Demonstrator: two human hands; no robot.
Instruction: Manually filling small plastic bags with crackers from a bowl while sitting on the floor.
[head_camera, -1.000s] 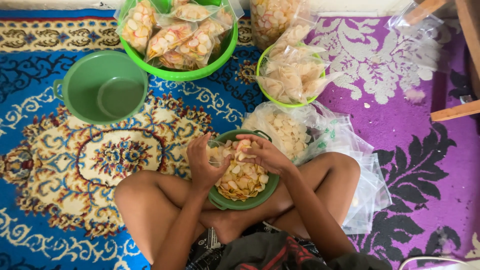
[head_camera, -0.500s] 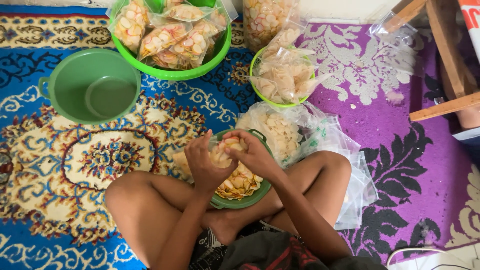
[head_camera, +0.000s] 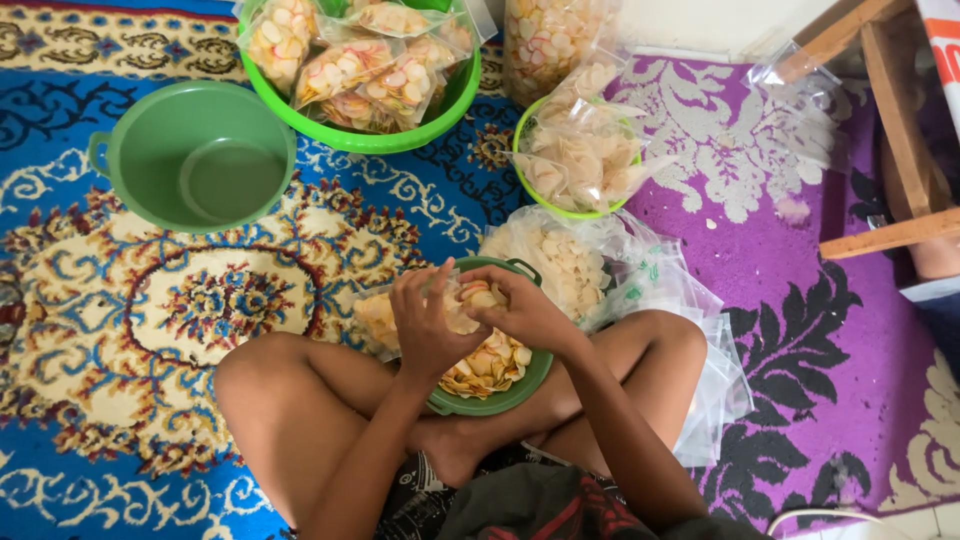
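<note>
I sit cross-legged with a dark green bowl (head_camera: 520, 383) of thin round crackers (head_camera: 490, 365) in my lap. My left hand (head_camera: 425, 325) and my right hand (head_camera: 520, 308) meet just above the bowl. Both are closed around a small clear bag (head_camera: 462, 298) partly filled with crackers. A larger clear bag of crackers (head_camera: 560, 262) lies right behind the bowl, and a small filled bag (head_camera: 372, 318) rests by my left knee.
An empty green tub (head_camera: 195, 155) stands at the left. A bright green basin (head_camera: 365, 135) of filled bags is at the top. A small green bowl (head_camera: 575, 155) holds more bags. Loose clear bags (head_camera: 710, 370) lie right; wooden furniture legs (head_camera: 890, 235) stand far right.
Both hands have lifted from the crackers in the bowl and come together around the small bag. The camera view has shifted slightly.
</note>
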